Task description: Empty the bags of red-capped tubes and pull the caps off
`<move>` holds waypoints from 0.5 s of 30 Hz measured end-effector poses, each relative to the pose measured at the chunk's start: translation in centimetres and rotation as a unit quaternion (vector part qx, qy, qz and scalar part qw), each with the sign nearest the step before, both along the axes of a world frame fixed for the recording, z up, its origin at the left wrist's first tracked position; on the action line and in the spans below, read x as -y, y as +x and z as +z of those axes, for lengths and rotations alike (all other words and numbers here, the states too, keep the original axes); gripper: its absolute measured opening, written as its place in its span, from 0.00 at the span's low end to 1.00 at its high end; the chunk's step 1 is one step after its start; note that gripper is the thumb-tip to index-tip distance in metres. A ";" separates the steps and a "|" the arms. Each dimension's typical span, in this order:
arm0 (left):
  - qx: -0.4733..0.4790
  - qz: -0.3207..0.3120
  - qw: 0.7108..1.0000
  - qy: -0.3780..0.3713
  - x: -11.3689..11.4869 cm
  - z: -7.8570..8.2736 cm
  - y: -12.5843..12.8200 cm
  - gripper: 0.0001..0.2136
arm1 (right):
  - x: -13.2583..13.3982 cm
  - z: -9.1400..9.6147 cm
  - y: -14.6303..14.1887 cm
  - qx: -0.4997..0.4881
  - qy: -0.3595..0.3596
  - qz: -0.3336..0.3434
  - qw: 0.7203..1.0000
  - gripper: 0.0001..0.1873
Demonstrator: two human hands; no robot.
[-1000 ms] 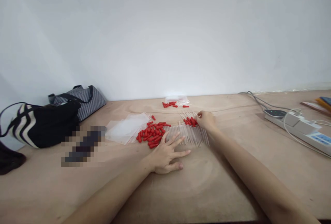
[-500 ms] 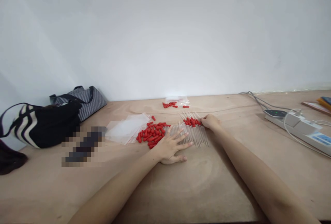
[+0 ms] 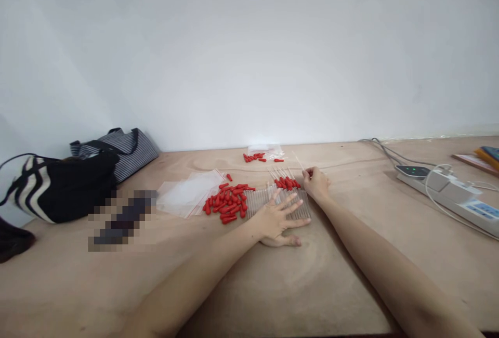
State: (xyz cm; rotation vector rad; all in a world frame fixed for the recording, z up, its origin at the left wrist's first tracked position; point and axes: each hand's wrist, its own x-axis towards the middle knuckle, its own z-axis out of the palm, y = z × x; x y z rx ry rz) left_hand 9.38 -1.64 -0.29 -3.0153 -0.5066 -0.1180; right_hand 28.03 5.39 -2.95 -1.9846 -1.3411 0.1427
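My left hand (image 3: 277, 223) lies flat with spread fingers over a row of clear glass dropper tubes (image 3: 255, 204). My right hand (image 3: 317, 184) pinches a thin glass dropper tube (image 3: 298, 161) that points up and away from the fingertips; whether a bulb sits on its near end is hidden by the fingers. Just left of that hand, several droppers with red rubber bulbs (image 3: 287, 183) lie side by side, their tubes pointing to the wall. A heap of loose red bulbs (image 3: 226, 204) is left of the tube row.
Clear zip bags (image 3: 187, 195) lie left of the heap. Near the wall are more red droppers (image 3: 254, 157) by a clear bag (image 3: 267, 148). Cloth bags (image 3: 74, 187) and a blurred dark object (image 3: 125, 218) occupy the left. A power strip (image 3: 477, 205) with cables stands right.
My left hand has slid right across the tubes, still spread. My right hand has risen slightly from the droppers, and a glass tube now shows in its fingers.
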 end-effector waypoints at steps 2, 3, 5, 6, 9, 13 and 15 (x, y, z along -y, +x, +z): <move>-0.007 0.011 1.000 -0.003 -0.5 -0.1 0.5 0.26 | 0.4 0.2 -0.2 0.001 0.023 0.012 1.000 0.16; -0.008 0.015 1.000 -0.003 -0.7 -0.2 0.6 0.26 | 0.6 0.3 -0.3 0.006 0.041 0.022 0.999 0.17; -0.003 0.020 1.000 -0.001 -0.9 -0.2 0.6 0.25 | 1.2 0.4 -0.5 0.025 0.084 0.050 0.995 0.18; 0.004 0.021 1.000 0.002 -0.9 -0.2 0.6 0.25 | 1.5 0.5 -0.6 0.035 0.105 0.064 0.992 0.18; 0.039 0.026 0.999 0.011 -0.4 -0.1 -0.1 0.25 | 2.7 0.7 -0.7 0.047 0.142 0.102 0.984 0.17; 0.127 0.082 0.988 0.006 1.0 -0.4 -1.9 0.21 | 4.7 0.7 -0.8 0.052 0.151 0.171 0.972 0.16; 0.192 0.147 0.970 0.006 1.6 -0.6 -3.0 0.17 | 5.9 0.7 -1.2 0.073 0.163 0.209 0.961 0.16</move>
